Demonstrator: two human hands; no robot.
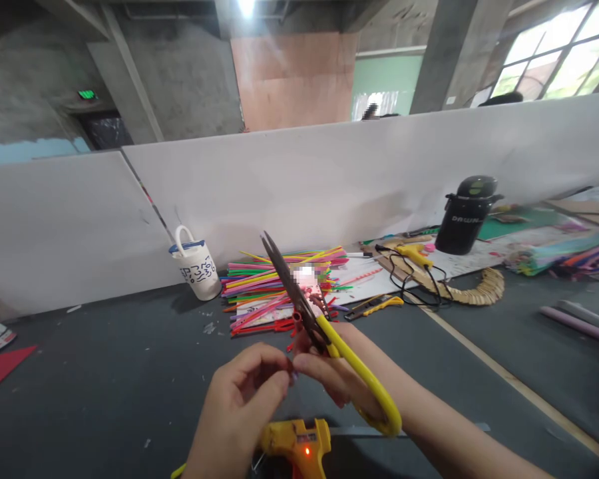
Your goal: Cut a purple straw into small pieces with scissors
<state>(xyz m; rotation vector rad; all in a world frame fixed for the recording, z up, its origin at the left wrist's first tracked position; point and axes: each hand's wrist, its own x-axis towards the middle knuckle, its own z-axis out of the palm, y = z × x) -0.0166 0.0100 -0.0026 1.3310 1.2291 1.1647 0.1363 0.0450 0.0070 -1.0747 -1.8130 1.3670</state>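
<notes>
A pair of scissors with yellow handles is in my right hand. Its dark blades are closed together and point up and away to the left. Close beside it, my left hand is closed in a pinch, its fingertips meeting those of my right hand. Something tiny shows at the fingertips, too small to name. Below my hands lies a yellow glue gun with a red light lit. Beyond the blades is a pile of colourful pipe cleaners, partly hidden by the scissors.
A white mug-like cup stands left of the pile. A utility knife, a second yellow glue gun with a black cord, and a black bottle are at right. A white partition closes off the back.
</notes>
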